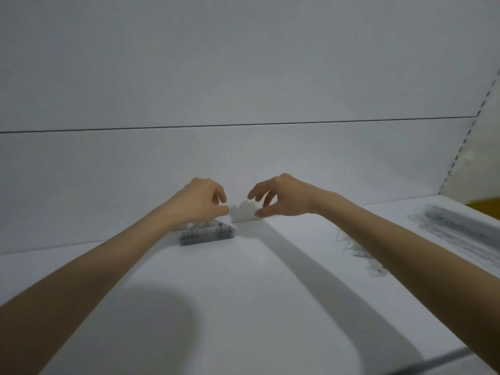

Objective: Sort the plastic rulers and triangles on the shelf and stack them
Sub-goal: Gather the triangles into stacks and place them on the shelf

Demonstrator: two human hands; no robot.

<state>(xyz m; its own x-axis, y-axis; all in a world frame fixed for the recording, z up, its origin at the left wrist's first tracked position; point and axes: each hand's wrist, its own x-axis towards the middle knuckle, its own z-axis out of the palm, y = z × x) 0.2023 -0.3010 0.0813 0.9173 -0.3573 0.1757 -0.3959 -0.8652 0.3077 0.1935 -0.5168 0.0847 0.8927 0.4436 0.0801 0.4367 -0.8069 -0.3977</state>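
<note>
left hand (200,201): centre frame, fingers curled over stacked triangles (208,234), can't tell if it holds anything | right hand (278,196): just right of it, fingers loosely curled, nothing visible in it | loose clear triangles (359,251): right, on white shelf (243,280) | rulers (460,228): far right

The left forearm (108,261) and right forearm (392,239) stretch forward, bare, and angle toward each other. The left grip (200,201) is knuckles-up, fingers curled under against the thumb, which points at the right grip (281,197); whether it pinches anything cannot be told. The right grip, just beside it but apart, arches palm-down, fingers curved and spread, thumb clear below them.
</note>
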